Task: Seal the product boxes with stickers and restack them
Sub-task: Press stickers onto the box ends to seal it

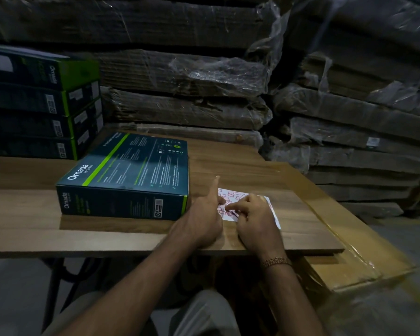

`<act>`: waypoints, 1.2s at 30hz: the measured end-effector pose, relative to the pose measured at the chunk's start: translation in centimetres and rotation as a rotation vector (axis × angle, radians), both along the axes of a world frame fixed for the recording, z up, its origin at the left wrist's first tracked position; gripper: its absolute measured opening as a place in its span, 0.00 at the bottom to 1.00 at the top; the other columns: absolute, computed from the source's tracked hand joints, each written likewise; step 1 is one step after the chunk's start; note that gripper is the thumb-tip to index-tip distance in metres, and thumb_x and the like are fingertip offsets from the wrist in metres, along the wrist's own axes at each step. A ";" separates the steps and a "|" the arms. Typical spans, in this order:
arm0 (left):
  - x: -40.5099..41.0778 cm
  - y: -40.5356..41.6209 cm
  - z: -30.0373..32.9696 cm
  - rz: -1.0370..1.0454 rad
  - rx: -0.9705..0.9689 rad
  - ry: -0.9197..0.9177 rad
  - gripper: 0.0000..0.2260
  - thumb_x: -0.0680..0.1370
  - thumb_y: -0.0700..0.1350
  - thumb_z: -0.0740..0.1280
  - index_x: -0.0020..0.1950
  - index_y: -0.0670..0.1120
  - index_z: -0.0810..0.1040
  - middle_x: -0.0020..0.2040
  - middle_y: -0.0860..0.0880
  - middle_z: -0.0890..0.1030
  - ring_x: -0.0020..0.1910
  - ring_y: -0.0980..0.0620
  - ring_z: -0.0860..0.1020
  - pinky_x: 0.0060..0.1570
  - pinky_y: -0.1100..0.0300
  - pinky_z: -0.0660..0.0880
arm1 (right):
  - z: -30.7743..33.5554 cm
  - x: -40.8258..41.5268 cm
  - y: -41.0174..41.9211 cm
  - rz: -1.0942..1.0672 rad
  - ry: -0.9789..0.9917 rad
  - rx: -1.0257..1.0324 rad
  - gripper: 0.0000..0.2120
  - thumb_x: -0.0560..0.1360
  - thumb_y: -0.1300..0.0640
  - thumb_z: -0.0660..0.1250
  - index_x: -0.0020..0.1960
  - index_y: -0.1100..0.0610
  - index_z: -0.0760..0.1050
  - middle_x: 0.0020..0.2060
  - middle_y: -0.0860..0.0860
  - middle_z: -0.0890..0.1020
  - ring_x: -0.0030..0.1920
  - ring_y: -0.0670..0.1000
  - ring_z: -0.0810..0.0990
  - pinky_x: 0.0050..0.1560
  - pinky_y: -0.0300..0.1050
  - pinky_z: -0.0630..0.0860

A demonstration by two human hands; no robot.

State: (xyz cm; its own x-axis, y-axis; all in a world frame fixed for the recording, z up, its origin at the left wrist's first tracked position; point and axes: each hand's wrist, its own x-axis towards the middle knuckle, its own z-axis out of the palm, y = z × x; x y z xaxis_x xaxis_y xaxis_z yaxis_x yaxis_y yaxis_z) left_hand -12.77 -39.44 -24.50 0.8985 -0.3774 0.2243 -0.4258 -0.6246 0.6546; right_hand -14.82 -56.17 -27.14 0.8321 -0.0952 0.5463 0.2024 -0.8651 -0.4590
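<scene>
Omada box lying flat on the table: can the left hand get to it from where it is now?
Probably yes: the left hand sits just right of the box, nothing between them.

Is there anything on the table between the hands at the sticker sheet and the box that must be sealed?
Nothing visible. The box lies just left of the sticker sheet, with only bare table between them.

Dim, shadowed, edges bowed
</scene>
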 end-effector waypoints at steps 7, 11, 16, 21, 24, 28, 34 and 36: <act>0.1 0.1 0.1 -0.009 0.000 -0.003 0.49 0.80 0.34 0.67 0.87 0.56 0.36 0.75 0.53 0.79 0.70 0.51 0.79 0.71 0.49 0.76 | 0.1 -0.1 0.1 0.032 0.009 0.001 0.21 0.73 0.67 0.60 0.51 0.50 0.89 0.46 0.42 0.78 0.55 0.49 0.76 0.56 0.46 0.77; 0.1 0.1 0.1 -0.005 -0.008 0.010 0.48 0.80 0.33 0.66 0.87 0.56 0.38 0.74 0.54 0.79 0.70 0.51 0.79 0.71 0.49 0.77 | 0.2 -0.1 0.1 0.033 0.027 -0.016 0.20 0.74 0.70 0.63 0.49 0.49 0.87 0.48 0.45 0.79 0.57 0.51 0.77 0.55 0.49 0.75; -0.2 0.1 0.3 0.001 -0.023 0.014 0.47 0.79 0.33 0.66 0.88 0.56 0.42 0.74 0.55 0.79 0.68 0.52 0.79 0.69 0.51 0.77 | 0.4 -0.2 0.2 0.040 0.049 0.002 0.15 0.74 0.57 0.59 0.47 0.49 0.85 0.46 0.45 0.78 0.54 0.51 0.75 0.53 0.51 0.75; 0.0 0.1 0.2 0.006 -0.029 0.019 0.45 0.78 0.33 0.65 0.88 0.56 0.46 0.73 0.55 0.80 0.64 0.53 0.81 0.66 0.52 0.79 | 0.4 0.0 0.3 0.031 0.059 -0.024 0.14 0.73 0.58 0.58 0.46 0.49 0.82 0.45 0.44 0.77 0.52 0.51 0.76 0.52 0.56 0.76; 0.0 0.1 0.2 0.006 -0.031 0.020 0.44 0.78 0.33 0.65 0.88 0.55 0.46 0.73 0.55 0.80 0.64 0.52 0.81 0.65 0.53 0.80 | 0.3 0.2 0.2 0.036 0.048 -0.024 0.11 0.75 0.60 0.62 0.46 0.47 0.80 0.45 0.43 0.77 0.52 0.51 0.76 0.52 0.57 0.77; -0.1 0.2 0.3 -0.001 -0.024 0.014 0.44 0.79 0.34 0.66 0.88 0.54 0.47 0.74 0.54 0.79 0.67 0.52 0.80 0.66 0.53 0.79 | 0.1 0.3 0.0 0.047 0.020 -0.002 0.12 0.78 0.63 0.69 0.52 0.45 0.81 0.47 0.42 0.78 0.53 0.49 0.76 0.55 0.54 0.77; -0.1 0.1 0.3 0.000 -0.024 0.015 0.43 0.80 0.35 0.66 0.88 0.54 0.47 0.74 0.54 0.79 0.65 0.52 0.80 0.65 0.57 0.76 | 0.1 0.4 -0.2 0.060 0.039 -0.001 0.06 0.78 0.57 0.74 0.47 0.46 0.84 0.46 0.42 0.78 0.53 0.48 0.76 0.55 0.51 0.77; 0.0 0.1 0.3 -0.001 -0.023 0.020 0.43 0.80 0.35 0.66 0.88 0.54 0.47 0.74 0.54 0.79 0.66 0.52 0.80 0.66 0.55 0.77 | 0.1 0.4 -0.2 0.064 0.038 0.008 0.06 0.78 0.57 0.74 0.46 0.46 0.84 0.45 0.41 0.78 0.52 0.48 0.76 0.55 0.51 0.77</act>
State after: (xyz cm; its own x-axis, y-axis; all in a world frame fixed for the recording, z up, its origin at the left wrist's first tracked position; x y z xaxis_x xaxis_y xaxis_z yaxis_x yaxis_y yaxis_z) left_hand -12.78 -39.37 -24.23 0.9023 -0.3734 0.2153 -0.4134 -0.6085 0.6774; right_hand -14.43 -56.42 -27.04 0.8565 -0.0449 0.5141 0.2400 -0.8473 -0.4738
